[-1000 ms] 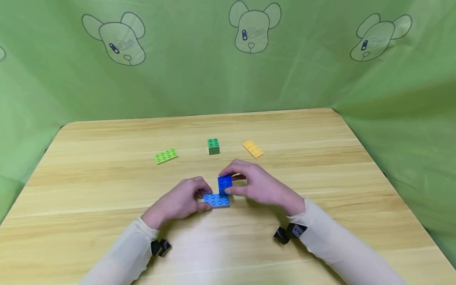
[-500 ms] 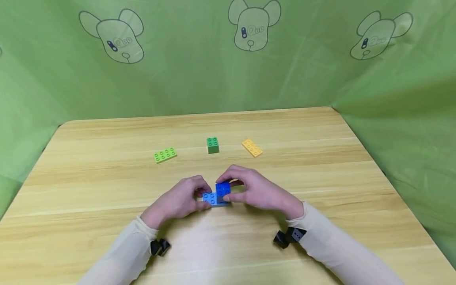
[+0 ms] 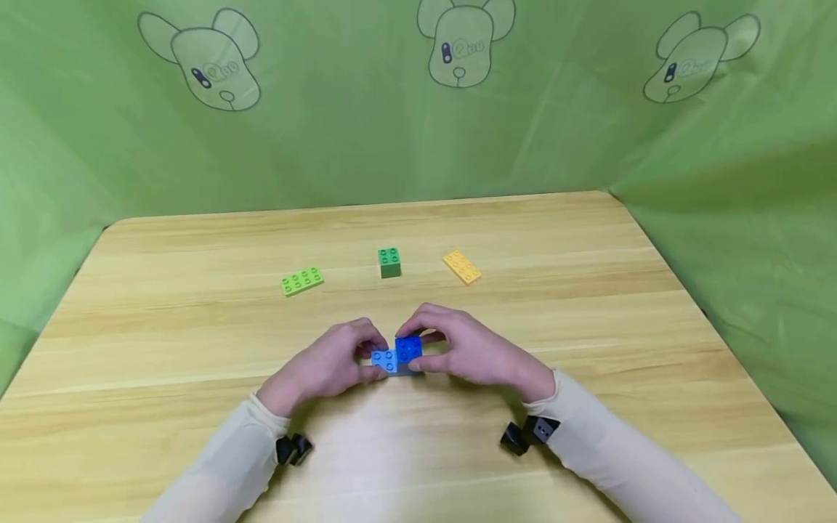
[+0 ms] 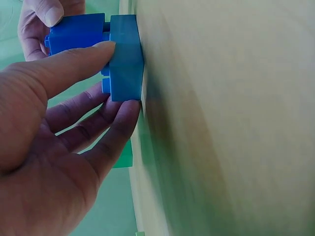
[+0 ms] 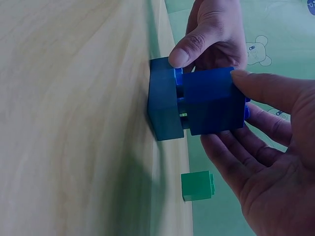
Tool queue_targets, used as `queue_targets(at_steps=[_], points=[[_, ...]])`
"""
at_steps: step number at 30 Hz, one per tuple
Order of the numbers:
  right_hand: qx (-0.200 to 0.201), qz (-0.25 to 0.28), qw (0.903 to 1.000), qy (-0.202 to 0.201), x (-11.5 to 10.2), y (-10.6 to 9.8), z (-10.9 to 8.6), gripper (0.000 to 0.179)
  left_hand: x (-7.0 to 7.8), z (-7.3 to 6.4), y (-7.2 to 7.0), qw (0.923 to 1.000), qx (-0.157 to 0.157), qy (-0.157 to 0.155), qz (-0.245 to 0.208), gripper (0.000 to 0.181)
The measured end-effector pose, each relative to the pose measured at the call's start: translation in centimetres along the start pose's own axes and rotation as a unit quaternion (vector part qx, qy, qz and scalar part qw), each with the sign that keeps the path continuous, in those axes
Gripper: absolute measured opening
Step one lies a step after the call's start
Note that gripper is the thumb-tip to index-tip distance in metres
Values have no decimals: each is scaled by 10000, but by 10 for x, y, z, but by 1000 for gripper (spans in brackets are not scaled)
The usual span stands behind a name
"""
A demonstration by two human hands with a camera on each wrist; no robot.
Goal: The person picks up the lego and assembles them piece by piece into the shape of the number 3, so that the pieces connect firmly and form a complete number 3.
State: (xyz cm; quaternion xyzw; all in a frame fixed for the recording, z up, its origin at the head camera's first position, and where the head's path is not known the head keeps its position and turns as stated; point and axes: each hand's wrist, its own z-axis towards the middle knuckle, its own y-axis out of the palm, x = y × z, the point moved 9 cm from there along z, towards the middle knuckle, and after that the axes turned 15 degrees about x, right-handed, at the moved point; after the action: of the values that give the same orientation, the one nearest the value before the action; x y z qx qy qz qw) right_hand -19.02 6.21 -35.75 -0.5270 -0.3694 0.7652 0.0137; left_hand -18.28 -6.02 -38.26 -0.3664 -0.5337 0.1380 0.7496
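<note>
A light blue eight-stud building brick (image 3: 381,359) lies flat on the table, its left end pinched between the thumb and fingers of my left hand (image 3: 332,361). My right hand (image 3: 469,347) pinches a dark blue four-stud brick (image 3: 408,349) over the right half of the light blue one. In the right wrist view, a narrow gap with studs showing separates the dark blue brick (image 5: 212,104) from the light blue brick (image 5: 165,101). The left wrist view shows my left thumb on the side of the light blue brick (image 4: 126,61).
Behind the hands on the wooden table (image 3: 196,407) lie a lime green flat brick (image 3: 302,281), a green four-stud brick (image 3: 389,263) and a yellow-orange flat brick (image 3: 461,267). A green curtain (image 3: 353,131) hangs behind the table and along its sides.
My right hand has brought the dark blue brick down from a tilted stance above the light blue brick to level over its right half. The left hand keeps its hold.
</note>
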Motion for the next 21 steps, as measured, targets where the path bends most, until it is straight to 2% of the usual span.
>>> queue_targets(at_steps=[4,14,21], points=[[-26,-20,10000,10,1,1,0,31,0,0,1,10000,-35,28,16,22],[69,113,9994,321,8,2,1,27,-1,0,0,10000,-49,13,42,23],[103,143,9996,240,8,3,2,25,0,1,0,9999,-115,7,110,24]])
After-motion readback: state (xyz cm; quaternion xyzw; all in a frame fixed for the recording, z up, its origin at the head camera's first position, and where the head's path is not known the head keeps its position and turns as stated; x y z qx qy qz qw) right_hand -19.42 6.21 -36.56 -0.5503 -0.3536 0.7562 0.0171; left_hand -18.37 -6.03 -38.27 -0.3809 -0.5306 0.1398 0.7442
